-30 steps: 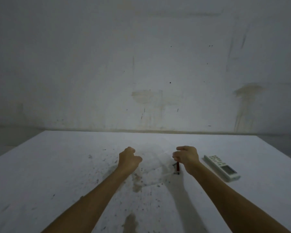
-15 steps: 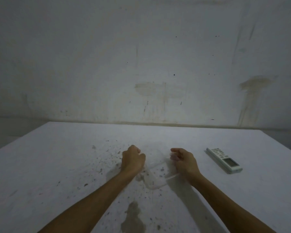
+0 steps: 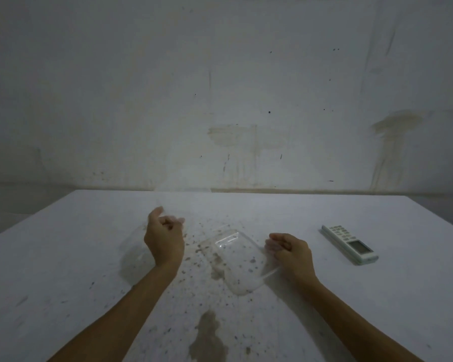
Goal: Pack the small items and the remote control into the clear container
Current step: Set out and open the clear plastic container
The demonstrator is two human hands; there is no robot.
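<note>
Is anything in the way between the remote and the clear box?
Only the right hand, gripping the clear container at its right edge. The remote control lies beyond it on bare table.

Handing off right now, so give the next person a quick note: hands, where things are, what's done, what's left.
Left hand: curled, seemingly holding a clear piece, too blurred to identify; grip uncertain.
Right hand: fingers curled on the right edge of the clear container, which lies on the table between the hands.
Remote control: on the table right of the right hand, untouched.
Done: nothing visible inside the container.
Left: pack the remote; no small items are visible.
</note>
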